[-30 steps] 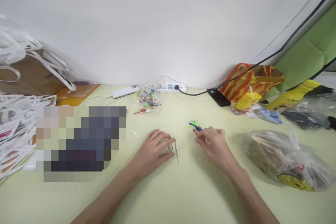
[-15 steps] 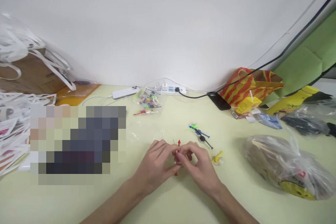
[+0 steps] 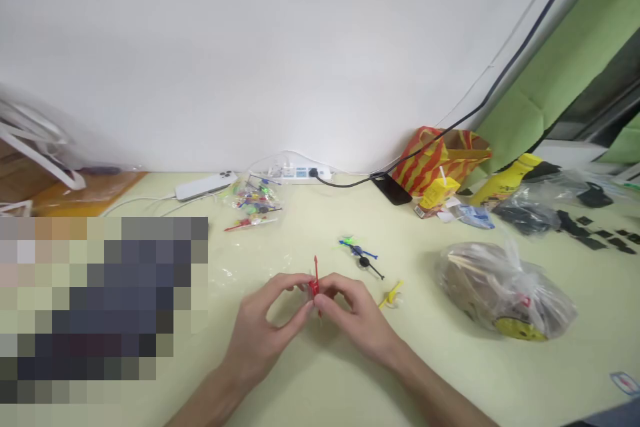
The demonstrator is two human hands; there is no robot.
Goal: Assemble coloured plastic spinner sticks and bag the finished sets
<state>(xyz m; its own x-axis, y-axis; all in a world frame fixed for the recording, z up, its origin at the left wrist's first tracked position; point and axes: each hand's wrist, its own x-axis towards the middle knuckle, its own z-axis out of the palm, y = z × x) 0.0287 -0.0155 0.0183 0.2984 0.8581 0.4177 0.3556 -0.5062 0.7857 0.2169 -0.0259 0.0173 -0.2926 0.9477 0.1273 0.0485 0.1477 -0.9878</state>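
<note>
Between my two hands is a small red arrow spinner, its arrowhead pointing toward the wall. My left hand pinches its left side between thumb and forefinger. From the right, my right hand grips the same spinner with its thumb and bent fingers, which hide part of it. Just beyond the right hand lie a black arrow spinner, a blue one and a bright green one, close together or overlapping. A yellow arrow spinner rests to the right of that hand.
A clear bag of mixed spinners lies toward the wall, by a white phone and a power strip. At right are a tied plastic bag, a drink carton, a striped paper bag and a black phone.
The view has swung to the right, so everything appears further left. Both hands keep hold of the red spinner; the left-hand fingers have opened out somewhat, and more of the spinner shows.
</note>
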